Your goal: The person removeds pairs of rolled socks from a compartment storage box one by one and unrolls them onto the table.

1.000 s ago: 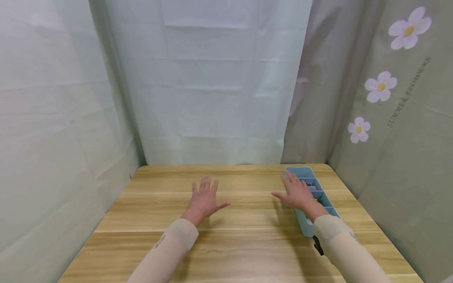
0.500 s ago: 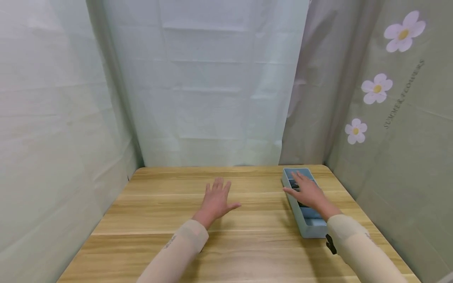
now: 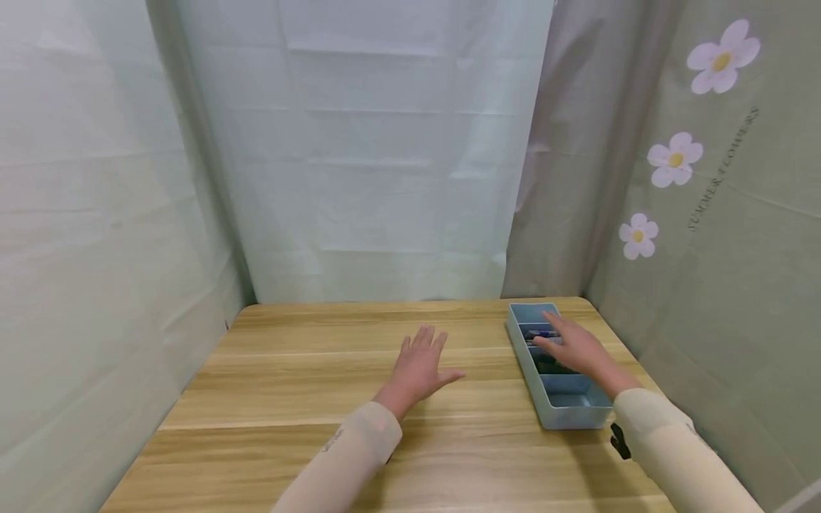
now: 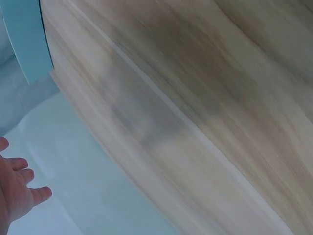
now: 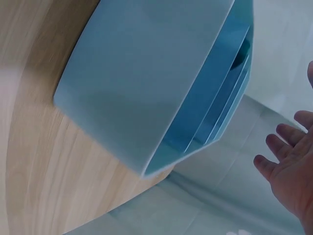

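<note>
My sleeves come in from the near edge of the wooden table (image 3: 269, 399); a broad stretch of bare wood lies in front of me and off to my left, running up to the curtain there (image 3: 96, 249); my left hand (image 3: 420, 367) hangs over the middle of that stretch with fingers straight and spread, thumb out to the side, holding nothing; from the pictures I cannot tell whether the palm touches the wood.

To my right a long pale blue divided tray (image 3: 567, 420) lies lengthwise near the table's right edge, its near end towards me and its far end close to the back corner; a strip of wood shows between the tray and the flowered curtain (image 3: 718, 214) on that side; the nearest compartment looks bare; the middle ones hold small dark things, one partly blue, too small to name; the farthest one looks bare as well.

My right hand (image 3: 577, 349) sits over the middle compartments with the fingers stretched forward and relaxed, gripping nothing; whether it touches the tray's rim I cannot tell.

Farthest off, the pale back curtain (image 3: 378, 178) closes the table's far edge.
</note>
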`<state>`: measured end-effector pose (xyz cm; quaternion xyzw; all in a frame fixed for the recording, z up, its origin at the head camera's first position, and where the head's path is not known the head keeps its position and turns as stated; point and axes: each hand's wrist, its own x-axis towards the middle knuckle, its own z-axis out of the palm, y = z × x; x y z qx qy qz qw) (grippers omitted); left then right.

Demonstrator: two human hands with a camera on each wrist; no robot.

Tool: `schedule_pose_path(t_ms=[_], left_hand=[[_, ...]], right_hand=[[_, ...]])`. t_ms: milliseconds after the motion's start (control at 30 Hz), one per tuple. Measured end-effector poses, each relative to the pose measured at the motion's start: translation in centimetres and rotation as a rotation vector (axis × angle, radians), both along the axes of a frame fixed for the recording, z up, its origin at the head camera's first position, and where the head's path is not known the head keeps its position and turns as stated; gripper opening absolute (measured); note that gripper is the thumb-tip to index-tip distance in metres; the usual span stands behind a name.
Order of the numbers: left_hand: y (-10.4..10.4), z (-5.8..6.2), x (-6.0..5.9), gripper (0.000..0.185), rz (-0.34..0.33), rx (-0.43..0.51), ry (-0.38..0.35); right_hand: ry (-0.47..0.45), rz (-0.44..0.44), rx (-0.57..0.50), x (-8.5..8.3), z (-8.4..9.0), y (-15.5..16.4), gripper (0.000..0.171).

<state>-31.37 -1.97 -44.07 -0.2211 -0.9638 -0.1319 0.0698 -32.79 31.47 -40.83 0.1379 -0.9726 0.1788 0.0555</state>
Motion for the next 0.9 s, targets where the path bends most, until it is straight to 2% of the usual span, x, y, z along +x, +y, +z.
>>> schedule_pose_path(t_ms=[400, 600, 900], left_hand=[[5.1, -0.4, 1.3, 0.086, -0.064, 0.08, 0.0], [7.5, -0.9, 1.9, 0.082, -0.103, 0.148, -0.048], [10.3, -1.6, 3.0, 0.081, -0.131, 0.272, -0.132]], right_hand=[[-0.021, -0.038, -0.018, 0.5, 0.1, 2.7, 0.076], [-0.04, -0.017, -0.039, 0.7, -0.2, 3.6, 0.068], [-0.123, -0.04, -0.078, 0.4, -1.0, 4.2, 0.067]])
